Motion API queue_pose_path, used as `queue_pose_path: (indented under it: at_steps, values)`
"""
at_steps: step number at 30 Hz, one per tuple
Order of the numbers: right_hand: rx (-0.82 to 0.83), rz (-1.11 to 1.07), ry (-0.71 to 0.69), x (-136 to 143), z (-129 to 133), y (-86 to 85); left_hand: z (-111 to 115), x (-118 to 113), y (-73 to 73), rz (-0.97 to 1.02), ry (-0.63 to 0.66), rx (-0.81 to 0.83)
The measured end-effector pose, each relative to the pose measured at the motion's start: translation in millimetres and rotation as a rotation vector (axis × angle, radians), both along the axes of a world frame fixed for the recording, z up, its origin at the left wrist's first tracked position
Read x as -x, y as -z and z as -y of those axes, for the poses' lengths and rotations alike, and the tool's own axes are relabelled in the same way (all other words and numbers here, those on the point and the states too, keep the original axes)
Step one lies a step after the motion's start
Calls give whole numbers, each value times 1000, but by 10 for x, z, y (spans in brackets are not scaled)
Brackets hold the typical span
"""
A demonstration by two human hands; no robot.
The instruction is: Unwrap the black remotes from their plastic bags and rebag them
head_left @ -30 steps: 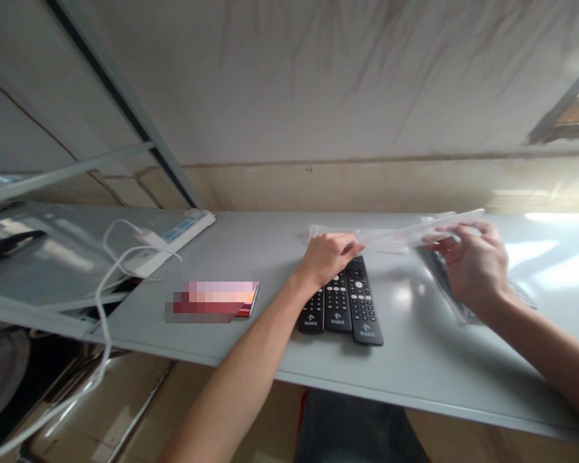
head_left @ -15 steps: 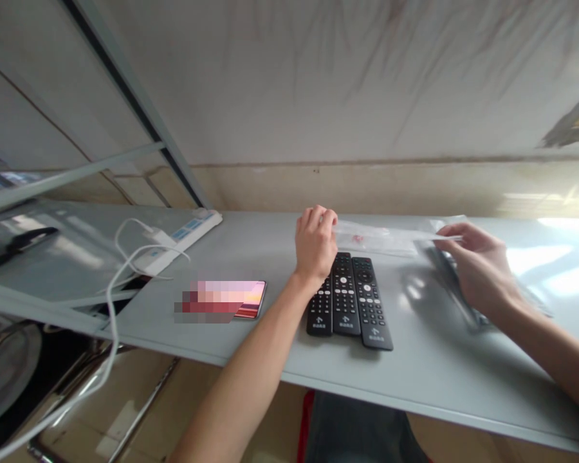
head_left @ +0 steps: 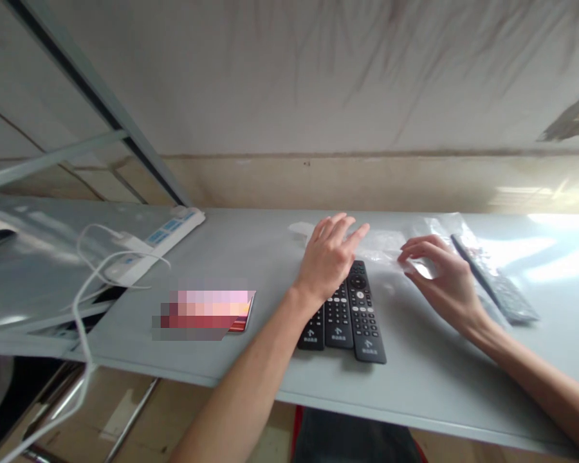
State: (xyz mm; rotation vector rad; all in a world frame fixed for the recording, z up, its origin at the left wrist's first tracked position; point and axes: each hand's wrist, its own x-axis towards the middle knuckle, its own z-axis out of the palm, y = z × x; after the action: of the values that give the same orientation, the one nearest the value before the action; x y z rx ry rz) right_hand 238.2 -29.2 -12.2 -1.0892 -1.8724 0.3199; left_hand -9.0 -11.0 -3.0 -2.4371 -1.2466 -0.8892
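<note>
- Three black remotes are lying side by side near the front of the grey table, bare of any wrapping; that much looks done.
- The phone is lying apart, to their left.
- The left hand is hiding the upper ends of two remotes; its fingers are spreading loosely, gripping nothing. Whether it is touching them, I cannot tell.
- The right hand is curling thumb and forefinger toward each other at the near right edge of the clear plastic bag; whether they are pinching it, I cannot tell.
- That bag is lying flat behind the remotes, showing nothing inside; filling it seems not yet done.
- Beyond the right wrist, plastic-wrapped items are lying together.
- The power strip is resting toward the back left.
</note>
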Motion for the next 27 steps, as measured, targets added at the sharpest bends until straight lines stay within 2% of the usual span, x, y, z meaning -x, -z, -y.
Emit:
queue_pose_path:
  at_steps: [6,10,16,20,27]
  values:
    - [45,-45,6,37,30,-53,-7,10,26,-32,37,31]
    - [68,-61,-2,22,11,-31,-16,40,35,-45,33,51]
    - [175,-152,60,19,24,17,-16,63,30,-51,42,128]
    - [188,-113,54,10,42,33,-32,54,82,-50,51,137]
    - [223,-101,61,-2,21,59,-58,72,109,22,-64,168]
